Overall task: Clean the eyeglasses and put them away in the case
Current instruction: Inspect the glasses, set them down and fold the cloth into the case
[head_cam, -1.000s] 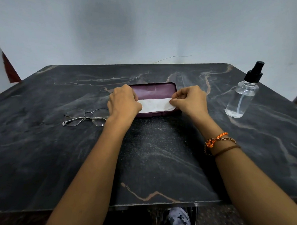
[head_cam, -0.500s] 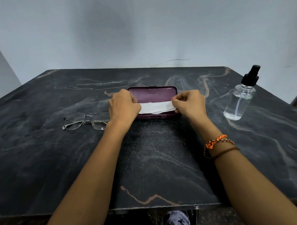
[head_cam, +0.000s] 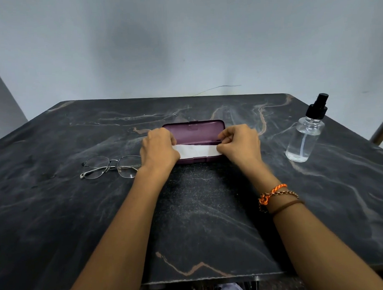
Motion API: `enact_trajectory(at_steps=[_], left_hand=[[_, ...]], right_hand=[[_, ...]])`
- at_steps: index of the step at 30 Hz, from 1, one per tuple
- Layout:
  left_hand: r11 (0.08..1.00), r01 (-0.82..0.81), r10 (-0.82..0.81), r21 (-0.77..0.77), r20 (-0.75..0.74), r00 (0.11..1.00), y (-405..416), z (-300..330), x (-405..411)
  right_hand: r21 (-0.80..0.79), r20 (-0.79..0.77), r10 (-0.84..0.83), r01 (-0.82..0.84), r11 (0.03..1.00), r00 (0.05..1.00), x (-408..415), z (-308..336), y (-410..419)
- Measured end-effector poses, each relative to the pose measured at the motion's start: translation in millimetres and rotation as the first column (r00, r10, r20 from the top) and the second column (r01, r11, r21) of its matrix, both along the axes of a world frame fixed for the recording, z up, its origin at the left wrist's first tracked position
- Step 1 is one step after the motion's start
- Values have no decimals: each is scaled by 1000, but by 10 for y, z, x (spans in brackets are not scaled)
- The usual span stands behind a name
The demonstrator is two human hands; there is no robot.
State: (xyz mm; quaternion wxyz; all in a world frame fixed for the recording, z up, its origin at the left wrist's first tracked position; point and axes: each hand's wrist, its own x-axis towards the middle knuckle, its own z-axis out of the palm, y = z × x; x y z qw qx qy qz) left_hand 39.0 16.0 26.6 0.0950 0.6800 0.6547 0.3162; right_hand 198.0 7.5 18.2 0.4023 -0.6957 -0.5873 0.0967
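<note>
While both hands, left hand [head_cam: 159,149], right hand [head_cam: 240,144], pinch a white cloth [head_cam: 197,150] at center frame, open purple case [head_cam: 194,131] behind, eyeglasses [head_cam: 110,167] left, spray bottle [head_cam: 305,132] right.

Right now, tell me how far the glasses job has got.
Done: the purple case lies open on the table. In hand: the left hand and right hand each pinch an end of the white cloth over the case. Left: the eyeglasses lie untouched beside the case, the spray bottle stands unused; cleaning, casing and closing remain.
</note>
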Motion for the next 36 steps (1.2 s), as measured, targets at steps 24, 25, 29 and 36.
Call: enact_trajectory(at_steps=[24, 25, 29, 36], left_hand=[[978, 153, -182, -139, -228, 957, -27, 29, 30], [979, 157, -184, -134, -229, 956, -29, 30, 29], [976, 181, -208, -124, -257, 944, -9, 25, 28], [976, 167, -207, -139, -361, 909, 31, -10, 36]], right_hand=[[123, 147, 59, -78, 989, 987, -5, 60, -42], [94, 201, 125, -146, 985, 972, -7, 70, -55], [-75, 383, 289, -282, 957, 878, 17, 80, -68], [-155, 434, 309, -268, 951, 846, 90, 94, -93]])
